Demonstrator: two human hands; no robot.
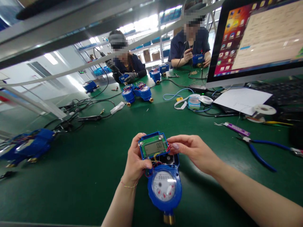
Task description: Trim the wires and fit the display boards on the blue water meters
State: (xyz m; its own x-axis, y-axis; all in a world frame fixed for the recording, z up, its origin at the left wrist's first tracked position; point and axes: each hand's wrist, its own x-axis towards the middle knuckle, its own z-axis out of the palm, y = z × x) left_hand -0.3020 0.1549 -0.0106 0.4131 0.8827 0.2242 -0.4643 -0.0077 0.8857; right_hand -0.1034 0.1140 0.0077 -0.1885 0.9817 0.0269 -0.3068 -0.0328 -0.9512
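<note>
A blue water meter (pixel 165 186) with a round white dial and a brass end lies on the green table in front of me. Above its dial, wires run to a display module (pixel 153 147), a green circuit board in a blue frame whose screen reads 0.0. My left hand (pixel 137 157) grips the module's left side, thumb at its lower edge. At the right edge, my right hand (pixel 189 148) pinches near the red wires with thumb and forefinger; whether it holds the wires or the frame is hard to make out.
Blue-handled pliers (pixel 254 148), a purple stick-shaped packet (pixel 236 129) and a solder spool (pixel 264 110) lie right, below a monitor (pixel 255 41). More blue meters (pixel 137 93) stand ahead and left (pixel 35 145). Cables (pixel 80 105) cross the left side. Two people work opposite.
</note>
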